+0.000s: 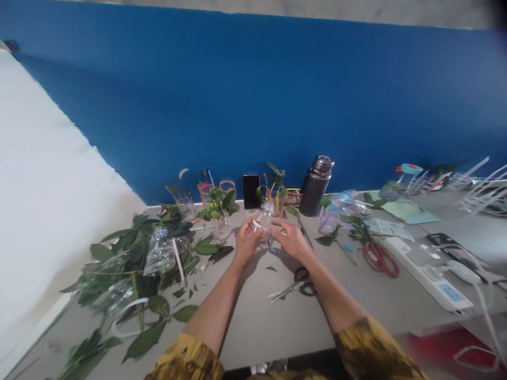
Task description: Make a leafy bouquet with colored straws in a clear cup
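Above the grey table (pixel 253 338), your left hand (pixel 247 241) and right hand (pixel 292 240) close together on a clear plastic bottle (pixel 264 219), with black-handled scissors (pixel 295 284) lying just below.

Left hand (pixel 247 241) and right hand (pixel 292 240) hold a plastic bottle (pixel 264 217).

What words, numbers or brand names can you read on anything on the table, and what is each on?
White plastic power strip: blue label, too small and blurred to read.
Pale printed paper sheets: print too small to read.
Clear plastic bottle beside the dark metal flask: bluish label, too blurred to read.
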Action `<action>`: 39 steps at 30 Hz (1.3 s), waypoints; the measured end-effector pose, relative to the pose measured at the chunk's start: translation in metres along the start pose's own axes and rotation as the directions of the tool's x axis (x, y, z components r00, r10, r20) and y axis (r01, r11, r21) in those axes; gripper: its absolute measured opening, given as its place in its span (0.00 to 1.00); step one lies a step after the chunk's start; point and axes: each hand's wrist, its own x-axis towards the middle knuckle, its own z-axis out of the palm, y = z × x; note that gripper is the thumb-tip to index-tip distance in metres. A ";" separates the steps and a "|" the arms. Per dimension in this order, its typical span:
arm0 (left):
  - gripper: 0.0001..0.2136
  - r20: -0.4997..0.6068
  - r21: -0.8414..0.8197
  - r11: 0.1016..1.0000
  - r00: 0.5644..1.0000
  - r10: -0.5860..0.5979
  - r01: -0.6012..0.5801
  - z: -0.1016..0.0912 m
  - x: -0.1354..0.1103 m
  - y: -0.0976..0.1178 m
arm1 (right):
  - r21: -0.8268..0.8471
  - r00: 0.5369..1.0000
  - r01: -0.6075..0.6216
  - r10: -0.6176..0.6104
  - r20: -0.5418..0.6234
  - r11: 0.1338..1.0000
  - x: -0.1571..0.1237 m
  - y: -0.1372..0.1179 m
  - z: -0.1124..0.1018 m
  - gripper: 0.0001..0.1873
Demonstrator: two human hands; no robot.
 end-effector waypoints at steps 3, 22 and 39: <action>0.27 -0.113 0.033 0.999 0.993 0.044 -0.040 -0.001 0.004 -0.001 | -0.121 1.000 0.009 -0.007 0.018 0.993 -0.003 -0.005 -0.002 0.15; 0.26 0.025 -0.292 0.946 0.990 -0.141 0.142 -0.004 -0.001 0.004 | -0.185 0.999 0.015 -0.020 -0.027 0.983 -0.001 -0.006 -0.008 0.15; 0.12 0.304 -0.364 0.790 0.864 -0.400 0.494 -0.013 0.001 0.011 | -0.006 1.000 0.017 -0.017 -0.006 1.000 0.000 -0.004 -0.008 0.13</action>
